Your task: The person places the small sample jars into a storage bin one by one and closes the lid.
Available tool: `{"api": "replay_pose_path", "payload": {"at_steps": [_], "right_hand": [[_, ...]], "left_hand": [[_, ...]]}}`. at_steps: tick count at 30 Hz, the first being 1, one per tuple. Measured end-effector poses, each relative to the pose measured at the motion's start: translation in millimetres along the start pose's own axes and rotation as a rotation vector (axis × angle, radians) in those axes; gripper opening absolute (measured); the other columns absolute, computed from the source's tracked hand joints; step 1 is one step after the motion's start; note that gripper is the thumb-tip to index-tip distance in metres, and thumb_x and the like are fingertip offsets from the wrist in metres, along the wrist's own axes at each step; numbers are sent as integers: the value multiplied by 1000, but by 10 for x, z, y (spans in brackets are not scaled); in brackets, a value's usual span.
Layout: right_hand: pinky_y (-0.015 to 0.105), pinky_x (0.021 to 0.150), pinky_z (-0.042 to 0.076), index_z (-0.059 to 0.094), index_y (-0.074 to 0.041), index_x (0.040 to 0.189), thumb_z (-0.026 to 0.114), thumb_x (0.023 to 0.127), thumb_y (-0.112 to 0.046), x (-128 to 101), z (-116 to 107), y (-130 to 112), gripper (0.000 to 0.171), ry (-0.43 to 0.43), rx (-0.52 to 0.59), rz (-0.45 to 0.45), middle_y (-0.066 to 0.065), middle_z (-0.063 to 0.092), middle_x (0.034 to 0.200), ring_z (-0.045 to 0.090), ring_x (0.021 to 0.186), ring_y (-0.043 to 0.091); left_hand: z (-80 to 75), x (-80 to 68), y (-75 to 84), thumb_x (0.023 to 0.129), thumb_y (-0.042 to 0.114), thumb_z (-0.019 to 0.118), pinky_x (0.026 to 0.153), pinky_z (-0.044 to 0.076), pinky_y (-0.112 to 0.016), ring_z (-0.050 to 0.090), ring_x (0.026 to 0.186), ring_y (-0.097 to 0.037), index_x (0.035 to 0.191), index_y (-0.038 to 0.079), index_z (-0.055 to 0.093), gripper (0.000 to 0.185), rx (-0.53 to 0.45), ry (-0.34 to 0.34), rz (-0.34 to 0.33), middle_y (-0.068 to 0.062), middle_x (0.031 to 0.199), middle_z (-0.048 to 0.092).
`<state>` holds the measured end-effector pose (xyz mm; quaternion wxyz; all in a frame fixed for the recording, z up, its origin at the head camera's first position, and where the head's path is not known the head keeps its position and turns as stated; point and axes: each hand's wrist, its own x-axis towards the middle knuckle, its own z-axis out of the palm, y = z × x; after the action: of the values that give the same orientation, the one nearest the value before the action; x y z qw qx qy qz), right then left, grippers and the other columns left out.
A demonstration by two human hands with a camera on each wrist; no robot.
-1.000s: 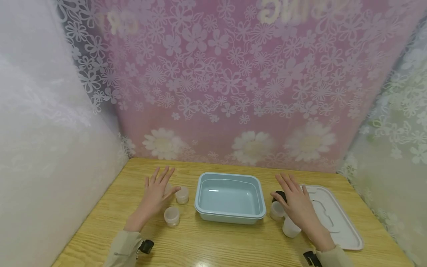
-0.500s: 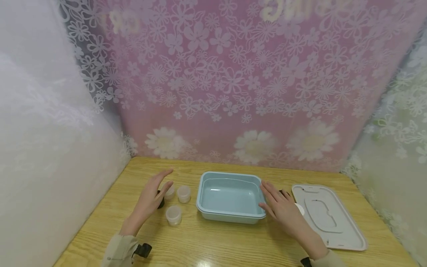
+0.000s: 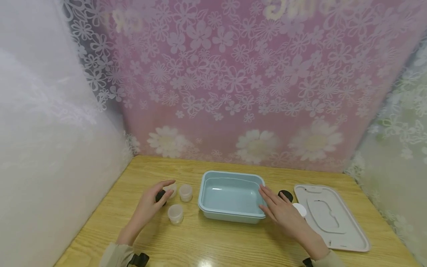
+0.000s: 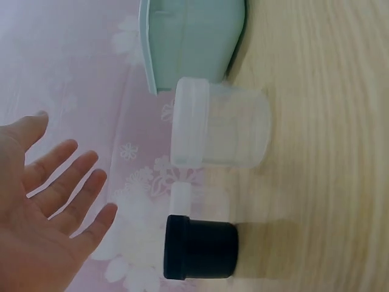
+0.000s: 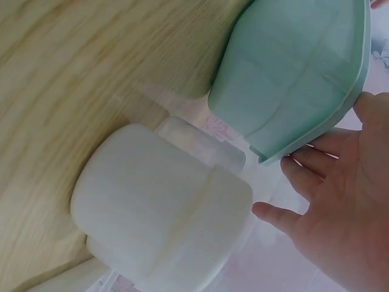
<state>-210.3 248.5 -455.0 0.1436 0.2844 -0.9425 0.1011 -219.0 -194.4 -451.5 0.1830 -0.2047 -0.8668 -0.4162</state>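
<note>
Both our hands have drifted inward since a second ago. Our left hand [image 3: 151, 205] hovers with loose, unclenched fingers beside the black jar [image 3: 160, 195], grasping nothing; three clear jars [image 3: 175, 213] stand close by, toward the counter's [image 3: 213, 244] left edge. Our right hand [image 3: 281, 211] lies flat, fingers straight, against the blue tub's [image 3: 230, 214] right rim. A careless sweep there could shove the tub or topple the white jar [image 3: 300, 210].

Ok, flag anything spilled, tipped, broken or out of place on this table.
Nothing stands out. The small jars stand upright, the blue tub sits level, its lid lies flat beside it, and nothing is spilled.
</note>
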Motion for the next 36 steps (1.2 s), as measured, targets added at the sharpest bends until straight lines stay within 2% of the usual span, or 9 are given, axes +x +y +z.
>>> {"api": "replay_pose_path", "payload": {"at_steps": [4, 5, 7, 11, 14, 22, 27, 30, 36], "right_hand": [[67, 110, 37, 43, 1, 152, 61, 103, -29, -4, -2, 10, 60, -7, 20, 2, 15, 40, 159, 42, 143, 34], [66, 110, 37, 43, 1, 152, 60, 103, -30, -5, -3, 12, 60, -5, 20, -2, 15, 40, 159, 41, 144, 34], [66, 109, 38, 43, 0, 152, 60, 103, -32, -8, 4, 26, 62, 2, 11, -11, 15, 40, 158, 42, 143, 34], [66, 107, 40, 43, -1, 153, 59, 103, -36, -23, 6, 29, 63, 20, -5, -28, 15, 42, 158, 43, 142, 33], [66, 108, 39, 44, 0, 152, 59, 103, -35, -42, 2, 8, 62, 19, 1, -27, 15, 43, 157, 44, 142, 33], [65, 109, 38, 45, 1, 151, 59, 103, -34, -61, -3, -13, 61, 13, -10, -21, 14, 43, 157, 45, 142, 32], [65, 108, 40, 45, 0, 151, 59, 103, -35, -61, 5, -12, 62, 13, -18, -25, 14, 42, 158, 45, 142, 32], [66, 107, 41, 45, 1, 151, 59, 103, -35, -61, 10, -12, 62, 16, -21, -28, 14, 42, 158, 45, 142, 32], [65, 105, 42, 46, 1, 150, 59, 102, -40, -61, 10, 16, 65, 48, -86, -52, 16, 44, 156, 47, 140, 33]], "left_hand": [[36, -70, -13, 100, 15, 66, 92, 57, -47, 68, 110, -29, 132, 6, 65, 33, -129, -58, -30, -8, 125, 70], [42, -91, -19, 100, 16, 66, 95, 56, -47, 66, 117, -29, 133, 6, 65, 34, -152, -78, -50, -9, 131, 68], [53, -133, -35, 99, 19, 67, 97, 56, -45, 64, 119, -30, 134, 6, 63, 37, -194, -119, -103, -9, 132, 66], [72, -199, -88, 97, 26, 71, 100, 53, -47, 61, 123, -34, 136, 7, 61, 45, -232, -192, -191, -13, 134, 64], [84, -227, -137, 95, 28, 73, 99, 55, -46, 60, 123, -37, 137, 6, 60, 49, -249, -240, -222, -17, 134, 63], [86, -265, -253, 89, 20, 80, 94, 58, -38, 58, 122, -47, 140, -5, 53, 63, -322, -346, -209, -28, 137, 57], [99, -280, -295, 85, 14, 83, 91, 59, -33, 61, 119, -46, 136, -8, 54, 63, -352, -369, -219, -28, 132, 60], [107, -270, -287, 85, 14, 83, 90, 59, -32, 63, 116, -43, 133, -7, 57, 59, -345, -352, -228, -24, 128, 63], [105, -184, -206, 87, 17, 82, 91, 59, -33, 64, 114, -39, 134, -5, 58, 58, -344, -319, -204, -20, 126, 65]]}}
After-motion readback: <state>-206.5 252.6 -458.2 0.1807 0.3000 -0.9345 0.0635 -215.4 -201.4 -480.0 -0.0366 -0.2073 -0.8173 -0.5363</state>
